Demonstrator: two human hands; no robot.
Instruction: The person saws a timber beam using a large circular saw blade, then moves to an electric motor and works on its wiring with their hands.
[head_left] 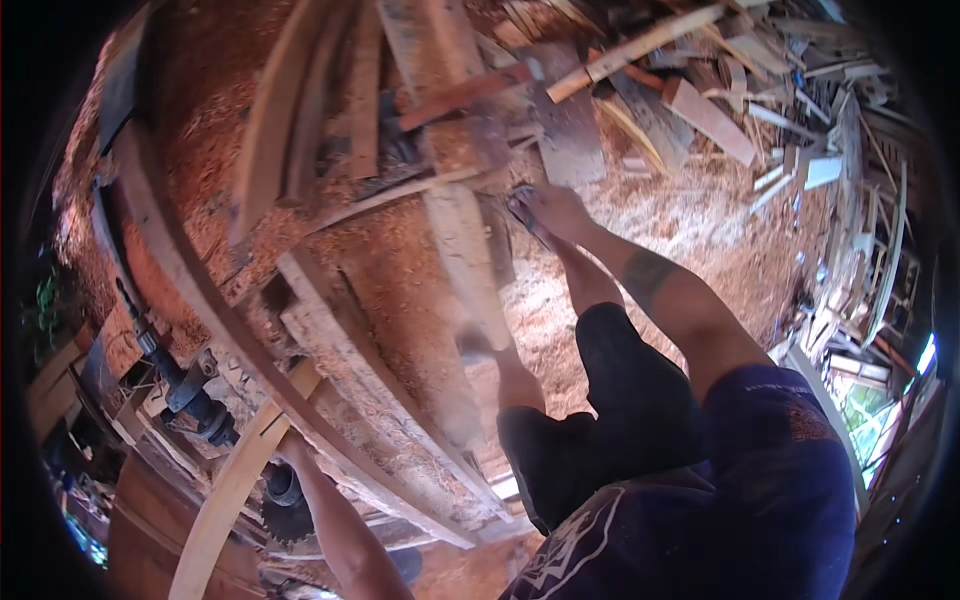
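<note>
On the left, my left hand [288, 446] is at the edge of a pale curved wooden board [232, 500]; its fingers are mostly hidden. A toothed circular saw blade [288, 522] sits just below that hand, on a dark metal shaft [195, 400]. My right arm stretches forward past my knee. Low down near my foot, my right hand [548, 208] is closed round something small and dark [522, 206], blurred and too small to name.
A long curved timber [215, 320] and a straight beam [375, 385] run along my left. Planks [365, 95] lie ahead on sawdust-covered ground [650, 230]. Wood offcuts [710, 120] are heaped at the far right. A reddish wooden bar [465, 95] crosses the boards ahead.
</note>
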